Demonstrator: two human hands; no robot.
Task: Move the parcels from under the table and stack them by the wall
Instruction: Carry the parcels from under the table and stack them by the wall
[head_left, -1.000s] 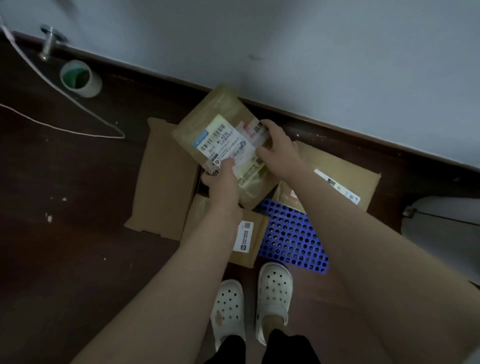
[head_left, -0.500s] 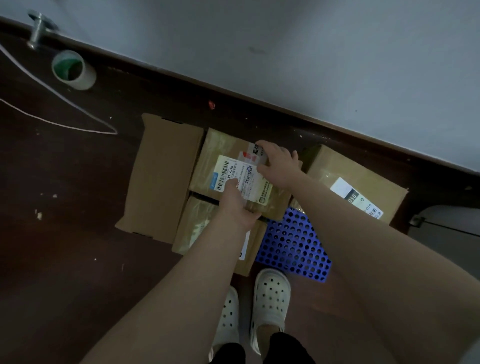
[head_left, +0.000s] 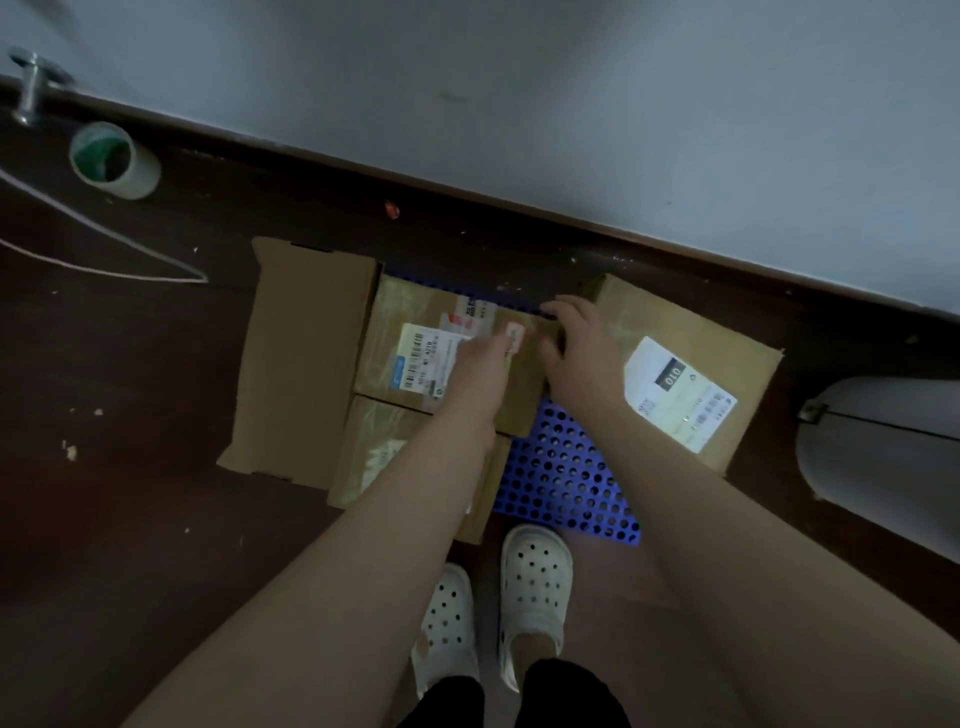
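Note:
Several brown cardboard parcels lie on the dark floor near the wall. A flat labelled parcel lies on a blue perforated mat, between a long plain box on the left and a box with a white label on the right. Another taped parcel sits in front of it. My left hand rests flat on the labelled parcel's top. My right hand lies over that parcel's right edge, fingers loosely bent, holding nothing.
The grey wall with its dark baseboard runs diagonally behind the parcels. A roll of tape and a white cord lie at the left. A pale rounded object stands at the right. My white clogs are just before the mat.
The labelled parcel went down from a tilted hold in the air to lying flat on the mat. Both hands loosened their grip and now lie on its top.

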